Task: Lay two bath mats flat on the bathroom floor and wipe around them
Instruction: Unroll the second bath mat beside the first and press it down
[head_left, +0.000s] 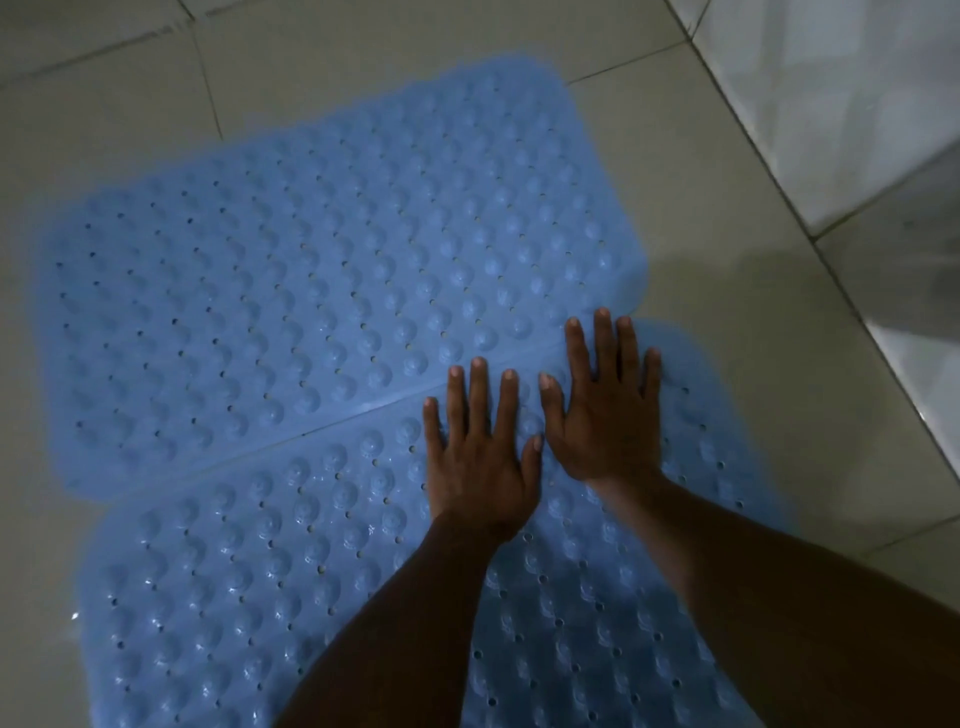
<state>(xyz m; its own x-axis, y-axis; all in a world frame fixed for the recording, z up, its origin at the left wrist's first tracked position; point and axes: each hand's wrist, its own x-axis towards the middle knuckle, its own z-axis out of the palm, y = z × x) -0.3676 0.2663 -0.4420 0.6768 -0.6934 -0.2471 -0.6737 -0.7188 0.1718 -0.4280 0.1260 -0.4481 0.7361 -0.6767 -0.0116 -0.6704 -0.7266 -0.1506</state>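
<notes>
Two blue rubber bath mats with bumps and small holes lie side by side on the tiled floor. The far mat (322, 270) lies flat. The near mat (249, 582) meets it along a long straight seam, its edge slightly over the far one. My left hand (480, 457) lies palm down on the near mat, fingers straight and spread, fingertips at the seam. Just to its right, my right hand (605, 410) presses flat in the same way near the mat's far right corner. Neither hand holds anything.
Pale floor tiles (717, 208) with dark grout lines surround the mats. A glossy white tiled wall (857, 130) rises at the right, running diagonally from top centre to the right edge. No cloth is in view.
</notes>
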